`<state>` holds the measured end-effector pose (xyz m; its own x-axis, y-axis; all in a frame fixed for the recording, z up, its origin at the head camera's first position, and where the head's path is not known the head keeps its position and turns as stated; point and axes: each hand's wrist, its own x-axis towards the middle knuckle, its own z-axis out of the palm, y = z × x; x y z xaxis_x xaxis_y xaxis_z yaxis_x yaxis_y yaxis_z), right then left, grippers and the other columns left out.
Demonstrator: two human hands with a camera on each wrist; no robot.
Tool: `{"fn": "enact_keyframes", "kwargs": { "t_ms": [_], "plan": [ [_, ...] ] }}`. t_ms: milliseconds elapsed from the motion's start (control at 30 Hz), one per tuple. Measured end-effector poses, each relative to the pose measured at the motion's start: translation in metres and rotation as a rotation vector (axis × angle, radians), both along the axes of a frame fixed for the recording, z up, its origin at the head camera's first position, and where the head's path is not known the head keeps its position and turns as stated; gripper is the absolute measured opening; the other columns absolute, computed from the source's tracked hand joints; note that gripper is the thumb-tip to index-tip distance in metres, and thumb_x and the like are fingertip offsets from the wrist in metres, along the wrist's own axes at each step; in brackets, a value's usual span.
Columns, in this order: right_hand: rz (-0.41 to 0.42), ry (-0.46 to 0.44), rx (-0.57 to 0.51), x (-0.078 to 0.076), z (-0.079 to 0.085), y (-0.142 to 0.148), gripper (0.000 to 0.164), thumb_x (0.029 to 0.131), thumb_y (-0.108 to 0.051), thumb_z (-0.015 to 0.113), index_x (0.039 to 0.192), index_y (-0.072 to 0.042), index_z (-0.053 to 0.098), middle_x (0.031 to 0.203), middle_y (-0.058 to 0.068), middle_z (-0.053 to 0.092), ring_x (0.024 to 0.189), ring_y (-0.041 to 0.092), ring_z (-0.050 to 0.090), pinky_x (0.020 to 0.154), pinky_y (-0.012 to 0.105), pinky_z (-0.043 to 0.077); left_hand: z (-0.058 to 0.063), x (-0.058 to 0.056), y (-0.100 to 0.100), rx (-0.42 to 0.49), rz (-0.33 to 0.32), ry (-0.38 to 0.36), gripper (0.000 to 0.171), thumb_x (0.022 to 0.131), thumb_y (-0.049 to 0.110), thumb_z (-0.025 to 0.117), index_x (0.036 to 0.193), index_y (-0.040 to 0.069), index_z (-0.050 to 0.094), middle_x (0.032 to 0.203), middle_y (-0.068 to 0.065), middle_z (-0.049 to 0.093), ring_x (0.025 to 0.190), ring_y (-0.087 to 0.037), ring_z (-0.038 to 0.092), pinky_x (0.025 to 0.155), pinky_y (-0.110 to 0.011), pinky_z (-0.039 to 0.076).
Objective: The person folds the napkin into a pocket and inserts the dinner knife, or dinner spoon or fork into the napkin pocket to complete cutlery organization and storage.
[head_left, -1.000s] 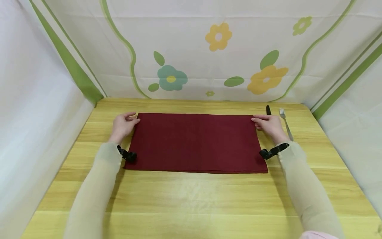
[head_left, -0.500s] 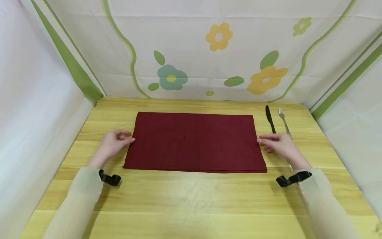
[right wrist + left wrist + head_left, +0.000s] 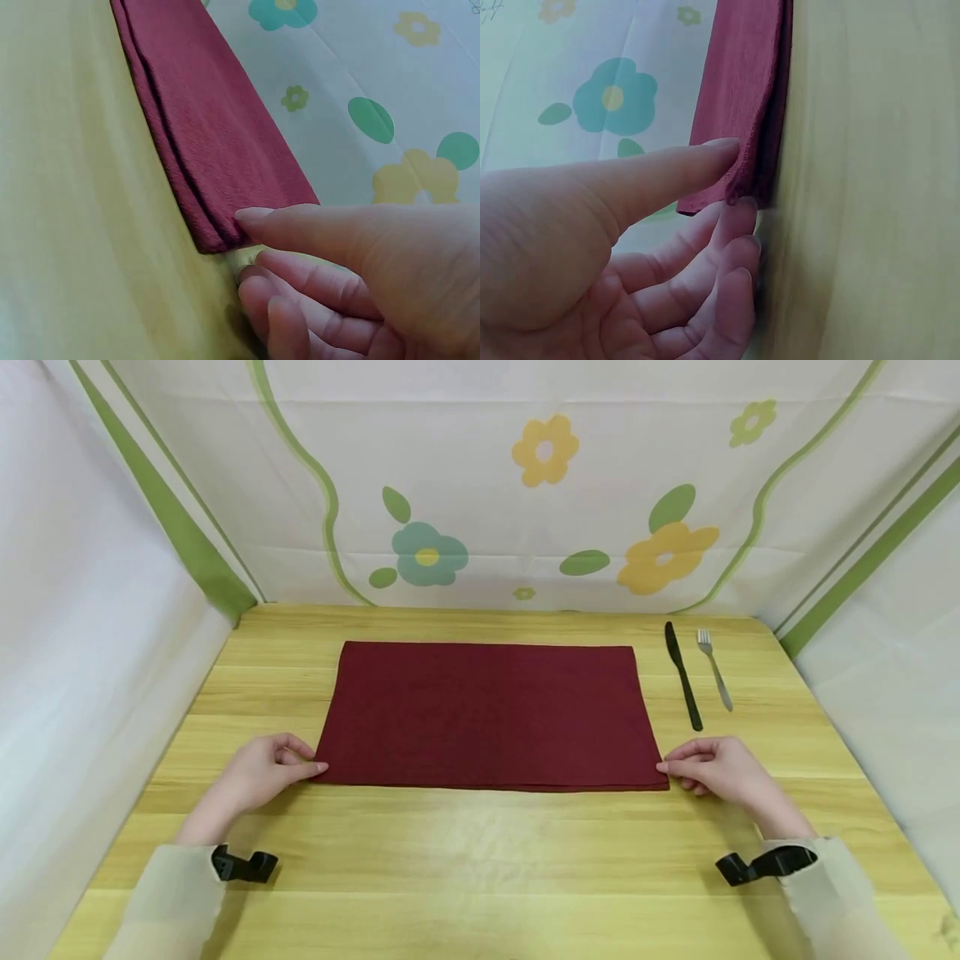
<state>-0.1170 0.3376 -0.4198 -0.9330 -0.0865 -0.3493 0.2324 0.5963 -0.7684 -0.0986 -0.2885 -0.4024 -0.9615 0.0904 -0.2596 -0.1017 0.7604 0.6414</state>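
Observation:
A dark red folded cloth (image 3: 487,718) lies flat on the wooden table, its long sides running left to right. At its near left corner is my left hand (image 3: 262,772); the thumb (image 3: 705,161) rests on top, and the loosely bent fingers (image 3: 731,300) are below at the edge. My right hand (image 3: 720,768) is at the near right corner, likewise with the thumb (image 3: 277,225) on the cloth and the other fingers (image 3: 289,322) loosely bent beside and below the edge. Layered edges show along the cloth's near side in both wrist views.
A black knife (image 3: 682,677) and a silver fork (image 3: 715,668) lie right of the cloth, toward the back. White sheets with flower prints (image 3: 450,443) stand behind and at the sides of the wooden table (image 3: 480,877).
Both hands have moved toward me along the cloth's short sides, from the far corners to the near ones. The cloth stays in place. The knife and fork are now uncovered.

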Motion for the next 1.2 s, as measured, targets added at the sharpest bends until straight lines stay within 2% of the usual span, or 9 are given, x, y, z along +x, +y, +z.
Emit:
{"fn": "enact_keyframes", "kwargs": {
  "t_ms": [233, 433, 600, 733, 900, 1067, 1200],
  "plan": [
    [-0.004, 0.011, 0.045, 0.005, 0.0, -0.006, 0.035, 0.089, -0.031, 0.082, 0.099, 0.001, 0.074, 0.072, 0.006, 0.069, 0.059, 0.014, 0.058, 0.052, 0.027, 0.051, 0.0, 0.007, 0.002, -0.005, -0.009, -0.01, 0.029, 0.092, 0.035, 0.077, 0.089, 0.007, 0.07, 0.074, 0.0, 0.063, 0.071, -0.018, 0.052, 0.06, -0.028, 0.042],
    [0.011, 0.065, 0.082, 0.005, -0.004, -0.009, 0.03, 0.089, -0.029, 0.082, 0.096, -0.001, 0.075, 0.072, 0.006, 0.069, 0.058, 0.015, 0.058, 0.051, 0.027, 0.048, -0.001, 0.007, 0.003, -0.012, -0.015, 0.001, 0.028, 0.092, 0.036, 0.078, 0.088, 0.008, 0.071, 0.074, 0.0, 0.064, 0.072, -0.018, 0.054, 0.062, -0.029, 0.043],
    [0.017, 0.1, 0.065, 0.004, -0.003, -0.008, 0.026, 0.09, -0.024, 0.081, 0.096, 0.0, 0.075, 0.078, 0.007, 0.072, 0.058, 0.014, 0.055, 0.052, 0.027, 0.047, -0.002, 0.007, 0.001, 0.01, -0.024, 0.011, 0.027, 0.092, 0.035, 0.078, 0.09, 0.009, 0.072, 0.076, 0.001, 0.068, 0.074, -0.018, 0.055, 0.064, -0.028, 0.043],
    [-0.001, 0.08, -0.022, 0.005, 0.001, -0.004, 0.028, 0.092, -0.022, 0.079, 0.1, 0.004, 0.072, 0.085, 0.008, 0.075, 0.06, 0.013, 0.056, 0.052, 0.027, 0.048, 0.0, 0.008, -0.002, 0.065, -0.019, 0.001, 0.025, 0.094, 0.031, 0.077, 0.092, 0.007, 0.071, 0.077, -0.001, 0.07, 0.074, -0.017, 0.059, 0.062, -0.027, 0.045],
    [-0.026, 0.035, -0.104, 0.007, 0.005, 0.001, 0.028, 0.094, -0.019, 0.077, 0.102, 0.008, 0.069, 0.084, 0.008, 0.075, 0.063, 0.013, 0.06, 0.053, 0.027, 0.049, 0.002, 0.009, -0.006, 0.117, -0.021, 0.002, 0.023, 0.094, 0.027, 0.077, 0.092, 0.006, 0.07, 0.076, -0.003, 0.07, 0.071, -0.015, 0.06, 0.061, -0.026, 0.046],
    [-0.015, 0.003, -0.084, 0.008, 0.0, 0.005, 0.026, 0.094, -0.02, 0.077, 0.102, 0.005, 0.071, 0.083, 0.007, 0.075, 0.063, 0.014, 0.062, 0.053, 0.026, 0.049, 0.001, 0.011, -0.007, 0.128, -0.026, -0.012, 0.022, 0.093, 0.025, 0.078, 0.09, 0.005, 0.069, 0.074, -0.003, 0.069, 0.068, -0.015, 0.06, 0.06, -0.025, 0.047],
    [0.001, -0.008, -0.04, 0.009, -0.004, 0.005, 0.027, 0.092, -0.023, 0.079, 0.101, 0.002, 0.072, 0.075, 0.008, 0.071, 0.062, 0.013, 0.06, 0.051, 0.025, 0.047, -0.001, 0.013, -0.005, 0.086, -0.038, -0.012, 0.023, 0.092, 0.027, 0.079, 0.088, 0.007, 0.068, 0.072, -0.001, 0.068, 0.067, -0.015, 0.058, 0.06, -0.026, 0.045]
  ]
}}
